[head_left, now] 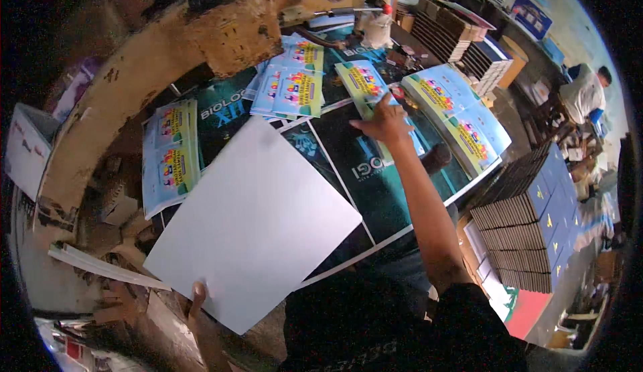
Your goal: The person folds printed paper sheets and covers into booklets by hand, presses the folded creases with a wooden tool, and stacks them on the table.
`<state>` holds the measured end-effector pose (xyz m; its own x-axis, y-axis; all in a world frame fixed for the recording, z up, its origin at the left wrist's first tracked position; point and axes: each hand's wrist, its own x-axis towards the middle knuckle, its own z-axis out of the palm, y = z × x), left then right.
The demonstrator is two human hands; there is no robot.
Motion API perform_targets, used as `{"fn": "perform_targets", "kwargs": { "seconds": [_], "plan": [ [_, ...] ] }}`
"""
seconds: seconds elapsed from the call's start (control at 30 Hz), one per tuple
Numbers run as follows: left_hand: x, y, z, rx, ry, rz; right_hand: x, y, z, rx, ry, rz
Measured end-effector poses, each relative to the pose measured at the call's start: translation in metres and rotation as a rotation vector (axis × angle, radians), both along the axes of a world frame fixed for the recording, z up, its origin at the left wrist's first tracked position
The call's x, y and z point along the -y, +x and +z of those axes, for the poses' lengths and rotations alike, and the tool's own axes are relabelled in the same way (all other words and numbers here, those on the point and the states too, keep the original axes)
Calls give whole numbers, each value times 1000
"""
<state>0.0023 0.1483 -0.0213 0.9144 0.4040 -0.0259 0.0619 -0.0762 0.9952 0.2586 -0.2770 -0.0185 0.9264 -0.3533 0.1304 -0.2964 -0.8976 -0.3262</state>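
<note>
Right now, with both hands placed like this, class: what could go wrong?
The large blank white paper sheet might bend or slip, since the left hand grips it near one edge. Its far corner appears close to the loose pile of blue-and-yellow printed sheets and could disturb it. The right hand is over the narrow blue-and-yellow printed stack, so a brush might shift that.
</note>
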Motion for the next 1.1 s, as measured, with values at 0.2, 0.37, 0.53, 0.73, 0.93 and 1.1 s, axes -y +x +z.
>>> {"fn": "perform_targets", "kwargs": {
  "seconds": [0.2, 0.37, 0.53, 0.73, 0.93, 1.1],
  "plan": [
    [15, -17, -6, 37, -238, 179, -5, -24, 36, 114, -8, 217],
    [81, -10, -12, -14, -675, 105, -53, -121, 44, 655, 596, 330],
    [124, -5, -16, -136, -701, 96, -128, -217, 8, 349, 1773, 1],
    [108, -1, -1, -223, -146, 40, -124, -246, -19, -30, 2216, -149],
    [100, 4, 22, -230, -349, 35, -106, -235, 1, 80, 2586, -185],
    [30, 6, -1, -87, -77, -207, -34, -186, 24, -108, 2172, -236]
  ]
}}
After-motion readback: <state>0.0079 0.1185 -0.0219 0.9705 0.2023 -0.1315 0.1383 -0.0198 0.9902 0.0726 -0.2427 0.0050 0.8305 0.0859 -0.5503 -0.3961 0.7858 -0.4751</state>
